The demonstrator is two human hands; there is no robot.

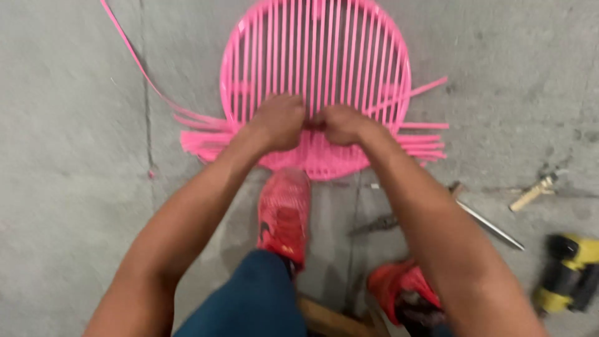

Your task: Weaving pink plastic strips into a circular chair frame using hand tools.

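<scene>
Lying flat on the concrete floor (75, 156), a round pink frame (315, 81) strung with parallel pink strips is pinned at its near edge by a red shoe (284, 215). The left hand (279, 122) and right hand (342, 123) are closed together on the strips at mid-frame. A yellow drill (571, 274) and a metal rod (490, 224) are noted well apart, at right.

It looked like a rough workshop; the work lay on a bare, stained concrete floor (75, 93); a yellow-and-black power drill (571, 271), a long metal rod (490, 224), pliers (377, 223) and a wooden-handled tool (531, 193) were scattered across it beside a half-woven pink frame (349, 50).
</scene>
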